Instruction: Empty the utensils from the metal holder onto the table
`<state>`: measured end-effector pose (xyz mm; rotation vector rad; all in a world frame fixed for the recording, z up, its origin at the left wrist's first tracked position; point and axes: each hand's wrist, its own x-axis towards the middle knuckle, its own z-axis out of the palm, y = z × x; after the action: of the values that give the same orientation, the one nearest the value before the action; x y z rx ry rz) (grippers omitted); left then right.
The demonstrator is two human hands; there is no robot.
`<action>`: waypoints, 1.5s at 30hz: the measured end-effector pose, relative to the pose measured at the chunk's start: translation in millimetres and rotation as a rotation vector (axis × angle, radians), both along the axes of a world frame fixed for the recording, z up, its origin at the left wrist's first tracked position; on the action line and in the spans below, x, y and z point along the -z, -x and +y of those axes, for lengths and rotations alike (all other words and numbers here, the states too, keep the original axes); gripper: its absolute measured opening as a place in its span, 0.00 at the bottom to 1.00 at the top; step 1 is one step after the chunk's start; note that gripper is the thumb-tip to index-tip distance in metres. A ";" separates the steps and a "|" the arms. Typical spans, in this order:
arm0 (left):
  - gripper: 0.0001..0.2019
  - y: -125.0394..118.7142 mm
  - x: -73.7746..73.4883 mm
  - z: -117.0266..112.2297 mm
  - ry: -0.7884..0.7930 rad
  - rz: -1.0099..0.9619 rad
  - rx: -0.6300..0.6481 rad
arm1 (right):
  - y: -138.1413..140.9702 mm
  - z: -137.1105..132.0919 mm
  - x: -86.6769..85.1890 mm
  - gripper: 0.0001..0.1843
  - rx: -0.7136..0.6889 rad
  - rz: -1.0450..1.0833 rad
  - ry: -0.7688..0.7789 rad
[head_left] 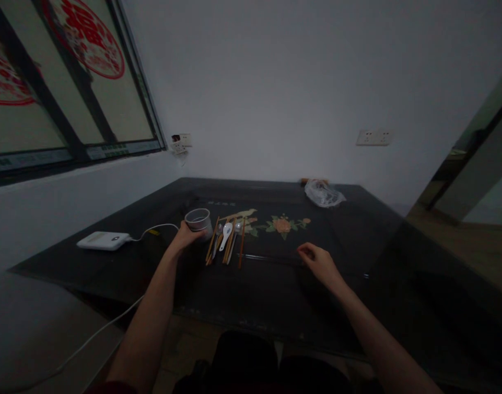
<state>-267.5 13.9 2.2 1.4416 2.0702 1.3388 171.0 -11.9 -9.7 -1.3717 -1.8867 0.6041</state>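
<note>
My left hand (188,238) is wrapped round the side of a grey, open-topped cup (199,218), which looks hollow from above. Just right of the cup, chopsticks (241,243) and spoons lie side by side on the dark table, their lengths pointing roughly away from me. Among them a white soup spoon (226,235) stands out, bowl end away from me. My right hand (320,264) is over the table, well right of the utensils. Its fingers are curled with thumb and forefinger together, and nothing shows between them.
A white box-like device (104,241) with a white cable lies on the left. At the back right sits a crumpled clear plastic bag (324,194). The dark table (251,295) has a printed flower and meets a white wall with sockets (374,137).
</note>
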 end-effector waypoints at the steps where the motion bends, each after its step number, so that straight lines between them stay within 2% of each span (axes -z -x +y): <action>1: 0.33 -1.5 -0.1 -0.1 0.008 -0.008 0.001 | 0.2 -0.3 -0.1 0.11 0.003 0.002 0.001; 17: 0.37 -2.8 -0.7 -1.5 0.019 -0.071 -0.003 | -1.1 -1.4 -2.4 0.12 0.004 -0.093 -0.011; 20: 0.41 -4.9 -2.9 -2.1 -0.023 -0.094 0.027 | -1.1 -1.8 -2.5 0.12 0.006 -0.094 -0.007; 23: 0.48 -6.9 -6.0 -0.9 -0.086 -0.120 0.048 | -1.4 -1.4 -2.1 0.12 0.015 -0.090 -0.014; 26: 0.53 -7.2 -12.3 -1.9 -0.214 -0.083 0.023 | -2.1 -0.4 -1.3 0.12 0.023 -0.095 -0.021; 28: 0.48 -8.7 -20.3 -7.4 -0.402 0.012 -0.017 | -2.6 0.6 -0.2 0.12 0.027 -0.102 -0.024; 30: 0.36 -15.7 -32.2 -17.2 -0.642 0.127 -0.074 | -2.8 1.5 1.1 0.12 0.032 -0.101 -0.025; 32: 0.22 -32.3 -46.3 -28.4 -0.828 0.228 -0.144 | -2.1 1.8 2.1 0.11 0.033 -0.088 -0.019; 34: 0.13 -61.2 -58.9 -37.1 -0.901 0.251 -0.109 | -0.4 1.3 2.7 0.11 0.027 -0.072 -0.006; 35: 0.10 -80.1 -63.1 -39.6 -0.888 0.226 -0.024 | 0.8 0.7 2.7 0.10 0.020 -0.062 0.003; 37: 0.09 -124.9 -64.1 -40.2 -0.718 0.149 0.262 | 2.9 -0.4 2.8 0.09 0.009 -0.041 0.018; 39: 0.07 -172.8 -54.5 -35.6 -0.421 0.069 0.566 | 4.1 -1.1 3.0 0.09 0.006 -0.028 0.025; 41: 0.06 -215.6 -37.3 -28.4 -0.116 0.048 0.820 | 3.6 -0.8 3.5 0.08 0.018 -0.034 0.027; 42: 0.05 -232.9 -27.8 -24.9 0.020 0.053 0.895 | 2.8 -0.5 3.8 0.08 0.031 -0.047 0.029; 45: 0.06 -262.3 -4.0 -19.1 0.184 0.050 0.885 | -0.9 0.3 3.9 0.08 0.081 -0.120 0.054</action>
<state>-5.2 -5.2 6.2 1.9518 1.2315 0.7258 171.9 -11.6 -13.7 -1.5415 -1.9102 0.5469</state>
